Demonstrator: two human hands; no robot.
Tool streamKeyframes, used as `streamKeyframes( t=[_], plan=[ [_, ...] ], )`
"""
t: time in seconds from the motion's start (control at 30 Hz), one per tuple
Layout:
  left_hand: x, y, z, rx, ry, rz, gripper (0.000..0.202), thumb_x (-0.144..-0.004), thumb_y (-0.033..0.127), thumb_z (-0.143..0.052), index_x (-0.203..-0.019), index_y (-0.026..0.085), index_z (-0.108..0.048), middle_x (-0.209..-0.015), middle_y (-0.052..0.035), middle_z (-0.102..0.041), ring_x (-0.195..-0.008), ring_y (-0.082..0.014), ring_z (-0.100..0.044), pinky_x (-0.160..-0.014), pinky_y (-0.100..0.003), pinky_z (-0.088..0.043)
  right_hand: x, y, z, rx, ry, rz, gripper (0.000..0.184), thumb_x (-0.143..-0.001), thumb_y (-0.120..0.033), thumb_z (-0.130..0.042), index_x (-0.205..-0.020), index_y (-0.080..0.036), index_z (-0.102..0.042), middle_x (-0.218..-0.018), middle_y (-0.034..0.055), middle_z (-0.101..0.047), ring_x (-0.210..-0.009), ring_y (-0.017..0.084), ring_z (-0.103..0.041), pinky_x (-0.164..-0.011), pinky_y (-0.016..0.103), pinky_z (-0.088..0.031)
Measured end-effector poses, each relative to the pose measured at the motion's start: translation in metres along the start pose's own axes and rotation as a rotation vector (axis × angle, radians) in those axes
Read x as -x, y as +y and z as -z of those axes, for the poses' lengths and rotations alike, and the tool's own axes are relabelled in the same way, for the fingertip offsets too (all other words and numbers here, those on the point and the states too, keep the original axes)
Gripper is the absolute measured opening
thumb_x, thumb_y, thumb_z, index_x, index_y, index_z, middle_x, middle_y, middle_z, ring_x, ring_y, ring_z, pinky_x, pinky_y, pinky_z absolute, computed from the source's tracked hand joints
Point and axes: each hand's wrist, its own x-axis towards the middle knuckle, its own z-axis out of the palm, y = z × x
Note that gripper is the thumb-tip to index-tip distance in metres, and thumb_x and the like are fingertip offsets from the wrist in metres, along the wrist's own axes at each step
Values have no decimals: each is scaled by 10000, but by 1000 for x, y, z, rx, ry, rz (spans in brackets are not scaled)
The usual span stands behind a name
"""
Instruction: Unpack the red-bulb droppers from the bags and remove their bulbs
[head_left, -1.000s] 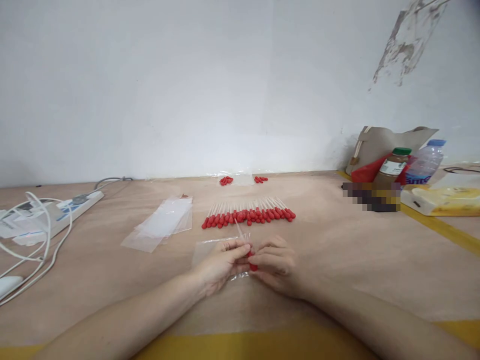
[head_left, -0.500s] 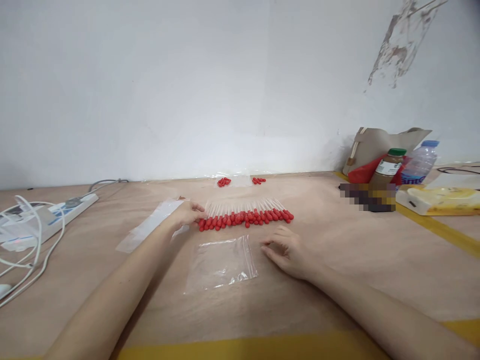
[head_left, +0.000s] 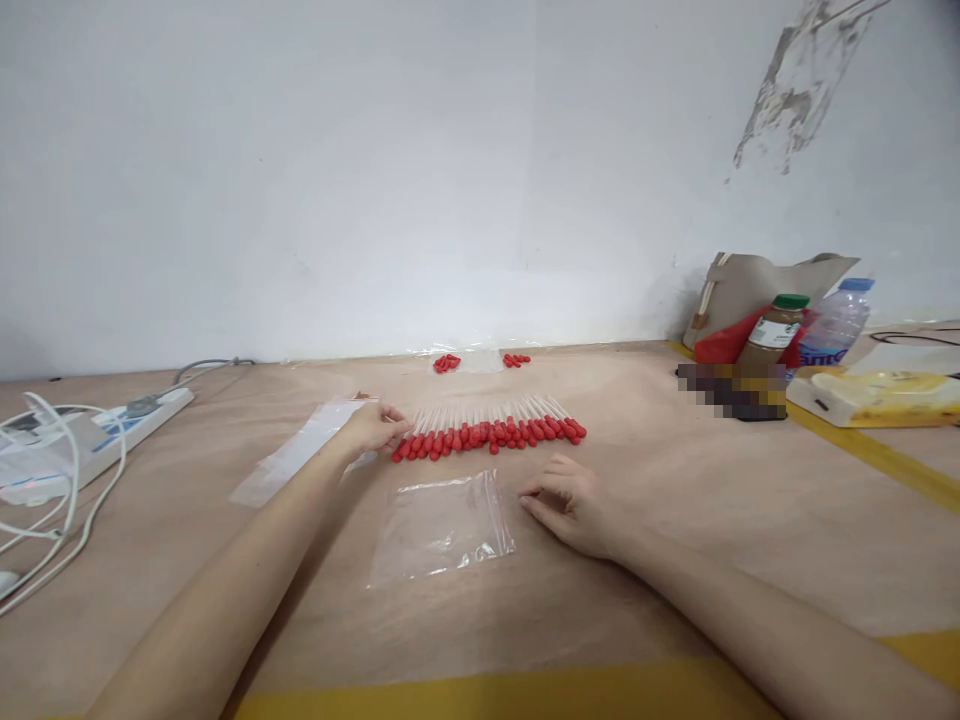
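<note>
Beyond the clear zip bag (head_left: pixel 439 525), a row of red-bulbed droppers (head_left: pixel 490 432)! Past the bag's far-left corner, the left hand (head_left: pixel 369 426) is fingers-narrow at the row, grip unclear; a sideways tug could scatter neighbours. Right of the bag, the right hand (head_left: pixel 576 505) curls, contents hidden; one bump could slide it.

The sticks (head_left: pixel 491 432) have red heads (head_left: pixel 551 429) and off-white stems (head_left: pixel 536 408); the small far pieces (head_left: pixel 448 364) are red too. The near bag (head_left: pixel 442 522) is clear, the sheets (head_left: pixel 301 448) at left milky white, the table (head_left: pixel 360 640) pinkish tan with a mustard-yellow near strip (head_left: pixel 405 692). Far right, a brown bottle (head_left: pixel 775 333) wears a green cap (head_left: pixel 790 301), a clear bottle (head_left: pixel 834 322) a blue cap (head_left: pixel 856 285).
</note>
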Motion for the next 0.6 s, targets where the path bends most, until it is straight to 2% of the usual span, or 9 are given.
streamKeyframes(
  t=[0.1,0.17,0.2,0.23,0.3,0.37,0.43,0.53,0.6],
  plan=[
    [20,4,-1,-82,136,-102,213,-633,372,-625,-703,172,-603,-585,0,-579,-644,-175,-581,-603,-256,-442,0,-2,1,-16,6,14,136,-806,-222,-500,-815,-192,-633,-772,56,-612,-742,156,-540,-665,294,-444],
    [45,5,-8,-129,162,-238,225,-724,387,-542,-790,188,-622,-700,-17,-618,-748,-181,-582,-698,-275,-441,-1,-6,2,-32,-32,59,180,-819,-277,-501,-917,-201,-632,-952,81,-605,-877,165,-548,-764,312,-445],
    [60,5,-13,-193,100,-446,263,-790,387,-470,-853,188,-629,-792,-36,-636,-799,-181,-581,-742,-292,-441,-2,-8,2,-36,-77,93,232,-822,-311,-503,-998,-210,-615,-1063,89,-579,-969,173,-530,-832,328,-427],
    [74,3,-19,-247,-23,-644,291,-831,378,-422,-945,203,-624,-933,-49,-635,-903,-184,-566,-811,-309,-427,-3,-10,1,-35,-137,130,303,-822,-348,-504,-1085,-219,-580,-1169,92,-536,-1061,183,-492,-897,347,-393],
    [99,-3,-30,-326,-254,-869,409,-851,392,-417,-1227,241,-473,-1276,-61,-478,-1174,-207,-416,-976,-358,-328,-4,-15,-1,-24,-293,187,448,-819,-422,-491,-1225,-235,-480,-1315,90,-428,-1197,201,-391,-990,387,-307],
    [112,-9,-37,-387,-382,-893,541,-840,436,-433,-1340,273,-307,-1414,-43,-295,-1298,-235,-240,-1052,-417,-205,-5,-17,-3,-13,-433,197,516,-821,-468,-462,-1283,-241,-415,-1372,91,-357,-1255,214,-322,-1030,426,-237],
    [114,-14,-42,-377,-414,-817,549,-838,452,-426,-1346,297,-287,-1434,-27,-244,-1319,-242,-183,-1067,-435,-157,-5,-17,-4,-15,-505,171,499,-836,-464,-437,-1284,-246,-415,-1375,92,-352,-1266,219,-311,-1039,451,-207],
    [106,-17,-46,-208,-301,-660,404,-864,415,-373,-1231,276,-469,-1329,-45,-427,-1222,-213,-377,-1011,-372,-290,-3,-14,-5,-51,-479,141,423,-856,-411,-425,-1234,-229,-484,-1324,96,-427,-1238,202,-360,-1031,427,-248],
    [100,-18,-49,-98,-169,-553,344,-836,402,-419,-1105,233,-552,-1137,-66,-571,-1024,-203,-532,-871,-331,-412,-2,-11,-4,-84,-430,143,389,-850,-391,-448,-1185,-213,-536,-1271,99,-488,-1196,187,-416,-1016,393,-293]
  ],
)
